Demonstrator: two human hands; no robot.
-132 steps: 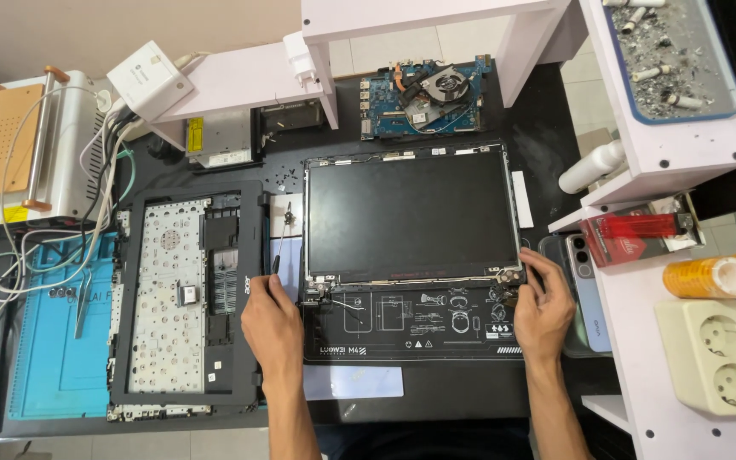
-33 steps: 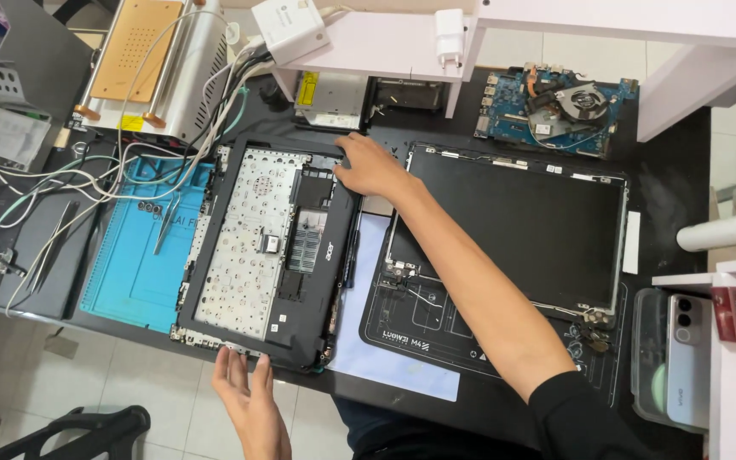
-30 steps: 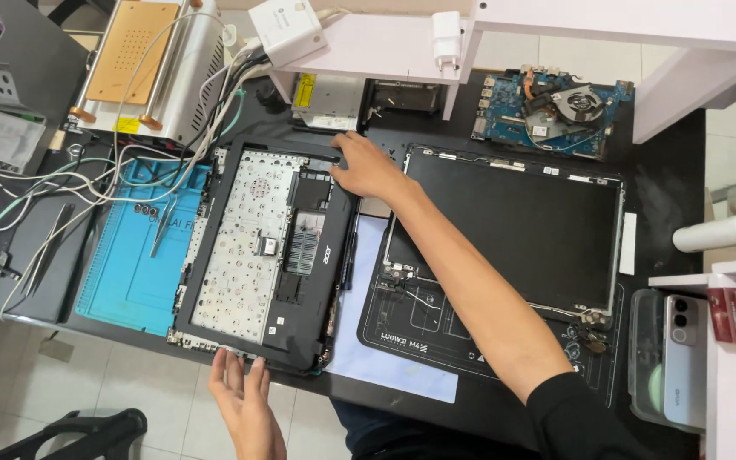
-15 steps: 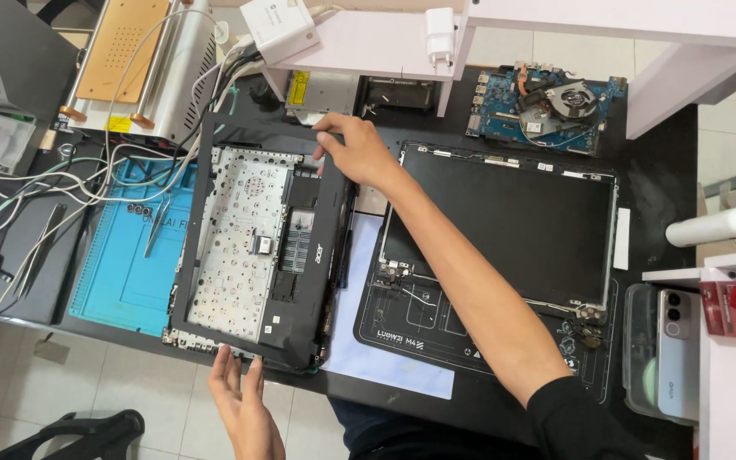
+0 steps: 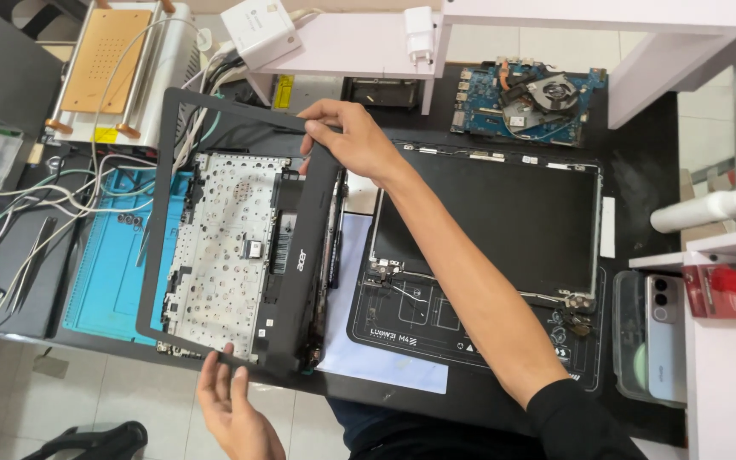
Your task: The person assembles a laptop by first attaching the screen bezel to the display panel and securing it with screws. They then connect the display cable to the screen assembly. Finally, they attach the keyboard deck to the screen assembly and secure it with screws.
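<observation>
A thin black laptop screen bezel (image 5: 301, 264) is lifted and tilted above an upturned keyboard chassis (image 5: 223, 247) with a white perforated backing. My right hand (image 5: 353, 140) reaches across and grips the bezel's far right corner. At the table's front edge, my left hand (image 5: 227, 407) holds the bezel's near edge from below. To the right, a bare laptop screen panel (image 5: 487, 221) lies dark side up, partly on a black work mat (image 5: 436, 328). My right forearm crosses over the panel's left part.
A blue motherboard with fan (image 5: 530, 94) lies at the back. A blue silicone mat (image 5: 108, 264), tweezers (image 5: 31, 264) and tangled cables sit left, behind them a heating plate machine (image 5: 117, 60). White paper (image 5: 359, 358) lies under the chassis; a phone (image 5: 662, 332) and white bottle (image 5: 709, 209) are right.
The bezel, lying flat on the chassis a second ago, has come up off it and tilted. My right hand rose with its far corner; my left hand stayed at the near edge.
</observation>
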